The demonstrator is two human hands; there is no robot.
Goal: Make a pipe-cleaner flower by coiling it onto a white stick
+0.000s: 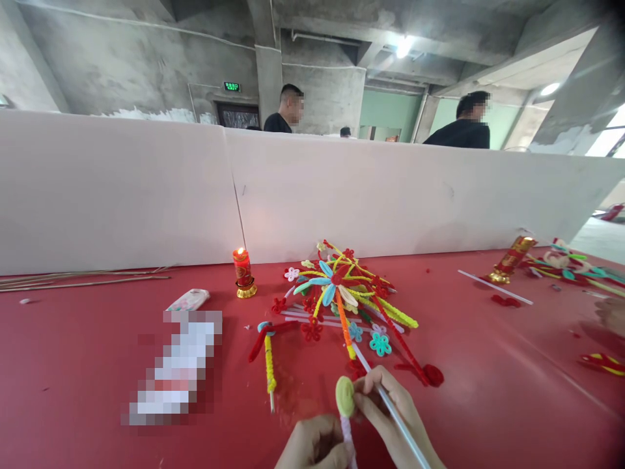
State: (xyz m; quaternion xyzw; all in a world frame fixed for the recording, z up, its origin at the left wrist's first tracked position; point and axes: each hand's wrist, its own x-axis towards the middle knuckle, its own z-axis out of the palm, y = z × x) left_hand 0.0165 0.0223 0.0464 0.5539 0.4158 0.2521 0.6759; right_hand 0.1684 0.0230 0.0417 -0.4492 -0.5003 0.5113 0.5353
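Both hands' grip (pixel 361 417) on pipe-cleaner coil (pixel 344 396), near table edge

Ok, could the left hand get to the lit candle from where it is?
Probably yes: the candle stands ahead-left of the left hand across bare red table. But its fingers hold a pink stem.

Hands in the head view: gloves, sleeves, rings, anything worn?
Both are bare. The left hand and the right hand enter from the bottom edge with no gloves and no rings or bands that show. No sleeve or cuff is in the frame; only the hands and a short stretch of the right wrist are visible, so anything worn higher up cannot be told.
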